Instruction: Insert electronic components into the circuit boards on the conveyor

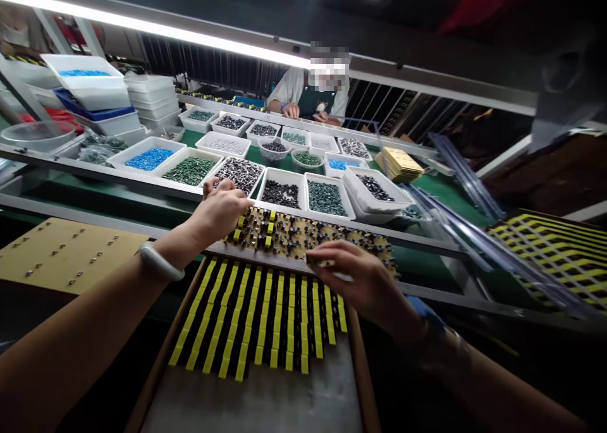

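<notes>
My left hand (219, 210) is over the left end of a tan circuit board (294, 231), fingers curled together. Whatever is between its fingertips is hidden. At the board's front edge, right of the middle, my right hand (353, 272) pinches a small electronic component (312, 260) between thumb and fingers; its exact kind is too small to tell. The board is crowded with small parts, and several yellow-topped blocks (269, 231) stand on its left part. Just in front of the board, a grey tray (265, 401) with brown side walls holds long rows of yellow-and-black components (241, 313).
White bins (332, 197) of small loose parts cover the green bench behind the rail. Another tan board (71, 250) lies at left; a stack of boards (399, 163) stands at right. Clear plastic tubes (455, 231) slant across the right side. A person (308, 98) sits opposite.
</notes>
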### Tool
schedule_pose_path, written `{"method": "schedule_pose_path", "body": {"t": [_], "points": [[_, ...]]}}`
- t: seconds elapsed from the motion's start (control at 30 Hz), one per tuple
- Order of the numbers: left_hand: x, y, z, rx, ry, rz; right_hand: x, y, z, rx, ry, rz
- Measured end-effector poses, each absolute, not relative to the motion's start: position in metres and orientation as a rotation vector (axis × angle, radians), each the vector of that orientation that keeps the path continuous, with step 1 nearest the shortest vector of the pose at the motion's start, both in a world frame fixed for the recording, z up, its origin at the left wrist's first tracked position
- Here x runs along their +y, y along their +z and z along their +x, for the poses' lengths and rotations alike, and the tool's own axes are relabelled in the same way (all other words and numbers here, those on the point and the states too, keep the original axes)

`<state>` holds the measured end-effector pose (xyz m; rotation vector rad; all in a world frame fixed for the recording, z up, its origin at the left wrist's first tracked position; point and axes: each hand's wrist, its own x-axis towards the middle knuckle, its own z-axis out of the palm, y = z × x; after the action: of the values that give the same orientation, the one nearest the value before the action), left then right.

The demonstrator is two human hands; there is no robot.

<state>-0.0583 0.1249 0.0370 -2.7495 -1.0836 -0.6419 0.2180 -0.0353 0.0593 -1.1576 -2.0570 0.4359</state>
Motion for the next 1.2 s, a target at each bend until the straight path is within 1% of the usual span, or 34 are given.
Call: {"method": "schedule_pose_path", "body": {"t": [0.13, 0.27, 0.47, 0.6, 0.67, 0.73, 0.8, 0.87, 0.97, 1.03, 1.1, 1.17, 1.2], "points": [[0.104, 0.036, -0.035, -0.989, -0.664, -2.747, 0.018, 0.056, 0.227, -2.034, 0.312, -1.260], [0.093, 0.031, -0.017, -0.909, -0.610, -2.761, 0.053, 0.052, 0.227, -2.117, 0.193, -1.350], [0.098, 0.023, -0.019, -0.914, -0.583, -2.798, 0.063, 0.059, 0.223, -2.332, 0.112, -1.456], [0.069, 0.029, -0.021, -0.895, -0.627, -2.834, 0.064, 0.062, 0.215, -2.423, 0.079, -1.522], [0.038, 0.031, -0.021, -0.766, -0.635, -2.933, 0.064, 0.063, 0.211, -2.443, 0.061, -1.543], [0.002, 0.029, -0.022, -0.536, -0.557, -3.067, 0.063, 0.064, 0.209, -2.455, 0.048, -1.558], [-0.031, 0.021, -0.022, -0.247, -0.530, -3.173, 0.063, 0.065, 0.209, -2.463, 0.046, -1.565], [-0.056, 0.007, -0.022, -0.149, -0.551, -3.149, 0.062, 0.065, 0.209, -2.467, 0.046, -1.569], [-0.074, -0.011, -0.018, -0.201, -0.614, -3.061, 0.062, 0.063, 0.208, -2.460, 0.031, -1.577], [-0.074, -0.014, -0.016, -0.270, -0.633, -3.033, 0.059, 0.062, 0.208, -2.453, 0.008, -1.572], [-0.063, -0.005, -0.017, -0.270, -0.632, -3.071, 0.051, 0.062, 0.207, -2.443, -0.019, -1.556], [-0.041, 0.013, -0.023, -0.283, -0.622, -3.140, 0.035, 0.063, 0.205, -2.418, -0.066, -1.497], [-0.025, 0.024, -0.029, -0.378, -0.605, -3.146, 0.024, 0.063, 0.205, -2.396, -0.090, -1.457]]}}
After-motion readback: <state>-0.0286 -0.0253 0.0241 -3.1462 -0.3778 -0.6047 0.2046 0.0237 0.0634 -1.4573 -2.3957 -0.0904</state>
